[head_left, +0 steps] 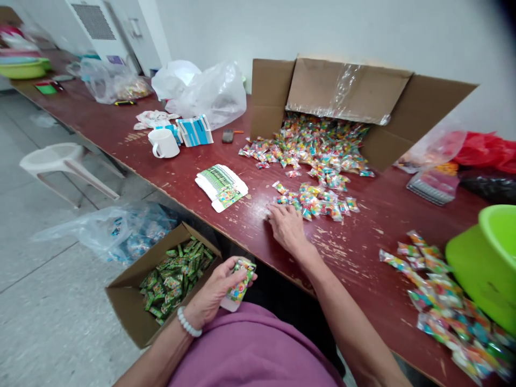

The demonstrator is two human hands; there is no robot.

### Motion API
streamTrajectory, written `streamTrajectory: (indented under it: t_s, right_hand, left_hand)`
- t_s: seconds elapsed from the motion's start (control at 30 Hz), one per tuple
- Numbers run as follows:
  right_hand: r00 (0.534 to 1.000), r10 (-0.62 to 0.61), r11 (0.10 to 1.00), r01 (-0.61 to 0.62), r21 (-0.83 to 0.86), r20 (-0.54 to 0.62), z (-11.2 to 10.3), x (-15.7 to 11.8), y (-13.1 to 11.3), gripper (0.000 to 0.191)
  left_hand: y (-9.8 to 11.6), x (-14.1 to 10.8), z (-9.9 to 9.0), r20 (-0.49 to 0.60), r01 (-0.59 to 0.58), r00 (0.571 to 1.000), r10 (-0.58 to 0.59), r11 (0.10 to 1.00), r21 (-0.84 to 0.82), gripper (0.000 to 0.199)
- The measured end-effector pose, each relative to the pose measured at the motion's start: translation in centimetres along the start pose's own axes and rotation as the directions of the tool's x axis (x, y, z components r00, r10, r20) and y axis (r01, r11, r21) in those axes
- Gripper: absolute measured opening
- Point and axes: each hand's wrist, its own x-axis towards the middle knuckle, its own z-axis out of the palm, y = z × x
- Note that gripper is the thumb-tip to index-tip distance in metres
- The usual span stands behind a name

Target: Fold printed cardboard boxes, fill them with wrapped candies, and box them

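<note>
A small green printed box (238, 285) with a white flap at its lower end is held in my left hand (220, 287), over my lap. My right hand (287, 228) rests on the red table at the near left edge of a loose pile of wrapped candies (312, 200); its fingers are bent and its fingertips are too small and blurred to show whether they pinch anything. A fanned stack of flat green and white boxes (221, 186) lies left of that hand. Behind the pile, more wrapped candies spill from a big open carton (349, 88).
Below the table edge, a carton (133, 317) holds many green boxes beside a blue-tinted plastic bag (137, 231). A white mug (164, 143) stands at the back left. A green basin (479, 263) and more candies (443, 290) are at right. A white stool (60, 158) stands on the floor.
</note>
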Motion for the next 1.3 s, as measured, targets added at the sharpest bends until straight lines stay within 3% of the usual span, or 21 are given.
streamTrajectory:
  t_s: [0.1,0.2,0.3,0.37,0.43,0.5,0.6,0.67,0.83,1.07,1.17,1.3]
  right_hand:
    - [0.996,0.032,0.961,-0.007,-0.276,0.085,-0.1,1.3,1.3,0.035]
    - [0.985,0.011,0.954,0.042,-0.297,0.174,-0.2,1.7,1.7,0.026]
    - [0.993,-0.005,0.995,0.017,-0.098,0.119,-0.1,1.3,1.3,0.025]
    - [0.998,0.041,0.98,-0.048,0.192,0.043,0.1,0.6,0.4,0.025]
    - [0.99,0.133,0.837,-0.133,0.531,0.04,0.0,-0.5,-1.3,0.025]
    - [0.969,0.202,0.582,-0.234,0.778,0.14,-0.5,-1.8,-3.4,0.026]
    - [0.93,0.25,0.258,-0.331,0.908,0.268,-1.6,-3.7,-6.3,0.029]
    - [0.918,0.302,0.181,-0.319,0.93,0.257,-2.1,-4.7,-7.5,0.028]
    - [0.886,0.441,0.254,-0.276,0.927,0.143,-2.2,-5.6,-7.8,0.027]
    - [0.832,0.554,0.387,-0.238,0.891,-0.018,-2.1,-5.6,-7.1,0.027]
    - [0.876,0.482,0.465,-0.258,0.847,0.002,-2.1,-5.6,-6.8,0.023]
    - [0.962,0.253,0.679,-0.253,0.69,0.103,-2.2,-5.6,-6.4,0.018]
  left_hand:
    - [-0.8,-0.6,-2.7,-0.043,0.052,0.998,-0.052,0.999,-0.004,0.031]
    - [-1.0,-1.5,-5.2,-0.119,0.048,0.992,-0.034,0.993,0.112,0.028]
    - [-0.5,-2.3,-6.6,-0.227,0.043,0.974,-0.009,0.989,0.144,0.028]
    - [0.2,-2.5,-6.7,-0.297,0.017,0.955,0.011,0.995,0.094,0.031]
    - [1.1,-2.2,-6.3,-0.33,-0.058,0.942,0.06,0.998,0.017,0.035]
    - [2.2,-1.7,-5.4,-0.313,-0.126,0.944,0.101,0.99,-0.06,0.041]
    - [3.7,-0.9,-3.6,-0.259,-0.183,0.954,0.149,0.977,-0.11,0.052]
    - [4.2,-0.5,-2.3,-0.231,-0.197,0.959,0.166,0.973,-0.119,0.056]
    - [4.1,-0.2,-0.4,-0.176,-0.143,0.979,0.105,0.965,-0.219,0.046]
    - [2.7,-1.0,-0.2,-0.04,-0.077,0.997,0.07,0.976,-0.202,0.046]
    - [2.5,-1.3,0.1,0.055,-0.054,0.997,0.063,0.989,-0.14,0.044]
    - [2.9,-1.1,1.0,0.263,0.003,0.965,0.009,0.999,-0.045,0.048]
